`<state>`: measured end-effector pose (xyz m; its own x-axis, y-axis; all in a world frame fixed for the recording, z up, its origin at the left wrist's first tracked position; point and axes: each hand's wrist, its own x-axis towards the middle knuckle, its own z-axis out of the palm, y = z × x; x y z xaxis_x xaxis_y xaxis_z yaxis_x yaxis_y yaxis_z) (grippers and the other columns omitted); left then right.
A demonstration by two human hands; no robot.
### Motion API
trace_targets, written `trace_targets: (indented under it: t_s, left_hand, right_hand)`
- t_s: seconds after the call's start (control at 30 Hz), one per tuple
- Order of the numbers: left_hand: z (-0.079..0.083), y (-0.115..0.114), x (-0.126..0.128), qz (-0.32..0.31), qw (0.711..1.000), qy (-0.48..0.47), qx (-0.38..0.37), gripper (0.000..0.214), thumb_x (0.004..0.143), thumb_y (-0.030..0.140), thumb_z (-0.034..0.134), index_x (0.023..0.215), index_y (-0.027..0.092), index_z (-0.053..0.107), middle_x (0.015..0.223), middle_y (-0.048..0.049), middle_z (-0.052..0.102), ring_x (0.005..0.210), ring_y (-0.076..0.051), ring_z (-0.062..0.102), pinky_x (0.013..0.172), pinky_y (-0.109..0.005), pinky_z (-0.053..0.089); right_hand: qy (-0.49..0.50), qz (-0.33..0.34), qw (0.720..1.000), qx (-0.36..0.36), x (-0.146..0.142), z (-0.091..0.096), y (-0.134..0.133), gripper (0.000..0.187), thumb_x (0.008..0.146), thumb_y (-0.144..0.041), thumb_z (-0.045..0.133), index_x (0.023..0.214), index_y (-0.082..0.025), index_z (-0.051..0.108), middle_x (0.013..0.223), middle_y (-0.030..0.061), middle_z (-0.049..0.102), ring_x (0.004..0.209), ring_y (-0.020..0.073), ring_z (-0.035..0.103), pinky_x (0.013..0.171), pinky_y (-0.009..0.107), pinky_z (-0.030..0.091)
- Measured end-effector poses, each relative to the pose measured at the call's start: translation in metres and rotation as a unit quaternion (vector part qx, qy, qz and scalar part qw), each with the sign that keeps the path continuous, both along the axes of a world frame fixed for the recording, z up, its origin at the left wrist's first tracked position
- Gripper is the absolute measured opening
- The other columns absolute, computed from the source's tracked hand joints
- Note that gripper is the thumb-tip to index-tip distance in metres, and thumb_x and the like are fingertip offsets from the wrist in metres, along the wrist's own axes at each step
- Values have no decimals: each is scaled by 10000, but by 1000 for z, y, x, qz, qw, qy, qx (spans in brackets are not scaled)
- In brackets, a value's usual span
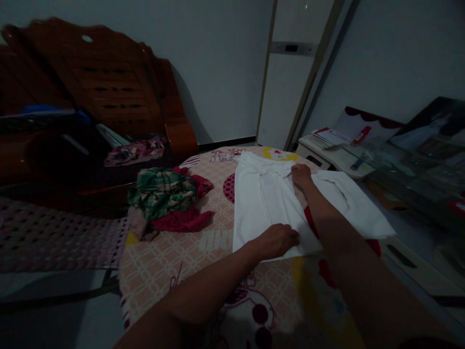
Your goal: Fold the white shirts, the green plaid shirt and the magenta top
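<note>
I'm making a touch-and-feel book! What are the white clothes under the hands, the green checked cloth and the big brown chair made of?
White clothes: matte fabric, maybe cotton; they show soft creases.
Green checked cloth: dull, thin-looking fabric, fiber unclear; it bunches into loose folds.
Big brown chair: probably varnished wood, with a carved back and shiny arm.
</note>
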<state>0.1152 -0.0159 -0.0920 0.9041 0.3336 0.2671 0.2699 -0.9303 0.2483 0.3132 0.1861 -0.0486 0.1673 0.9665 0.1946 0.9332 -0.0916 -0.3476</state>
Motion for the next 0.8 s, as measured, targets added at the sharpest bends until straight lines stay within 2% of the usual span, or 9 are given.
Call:
trace_targets:
  t_s: [0.17, 0.3, 0.43, 0.53, 0.7, 0.8]
  left_hand:
    - [-1, 1, 0, -27, 999, -38, -21, 268, 1012, 163, 437, 1097, 183, 690, 1209, -96, 696, 1024, -196, 643, 898, -307, 490]
    - [-6, 4, 0, -20, 997, -51, -48, 263, 1002, 147, 447, 1050, 190, 702, 1200, -87, 704, 1060, -193, 640, 930, -304, 483]
    - [-9, 6, 1, -17, 997, -57, -48, 246, 1006, 168, 451, 1000, 181, 697, 1145, -84, 718, 1064, -186, 647, 934, -291, 482]
    - [-5, 5, 0, -7, 998, -58, -32, 255, 1006, 167, 438, 967, 171, 690, 1060, -86, 732, 1029, -181, 659, 908, -283, 490]
    - [8, -1, -8, -25, 998, -64, -1, 258, 980, 163, 438, 922, 170, 689, 978, -80, 750, 942, -180, 676, 860, -295, 517]
    - [12, -2, -13, -40, 996, -76, -2, 252, 960, 154, 453, 971, 171, 704, 1026, -76, 760, 944, -175, 685, 851, -297, 530]
  right_hand:
    - [-60, -7, 997, -51, -7, 6, 6, 579, 712, -44, 546, 1277, -62, 671, 1255, 204, 687, 1203, 318, 623, 1018, 379, 481]
    - [-67, -15, 994, -79, -11, -2, -2, 637, 719, -70, 561, 1354, -60, 610, 1340, 217, 637, 1248, 333, 589, 1038, 406, 467]
    - [-38, -23, 998, -43, -13, -5, -2, 610, 742, -73, 517, 1341, -65, 629, 1346, 199, 640, 1271, 314, 572, 1072, 391, 438]
    - [-19, -16, 1000, -10, -12, 0, 2, 631, 740, -63, 505, 1359, -78, 625, 1317, 185, 667, 1264, 321, 580, 1089, 419, 434]
    - [15, 47, 997, 63, -16, 17, 14, 674, 746, -71, 462, 1408, -100, 584, 1372, 133, 647, 1289, 279, 569, 1124, 395, 412]
    - [12, 84, 995, 51, -26, 26, 23, 682, 747, -73, 453, 1418, -102, 568, 1404, 116, 627, 1305, 257, 558, 1123, 368, 407]
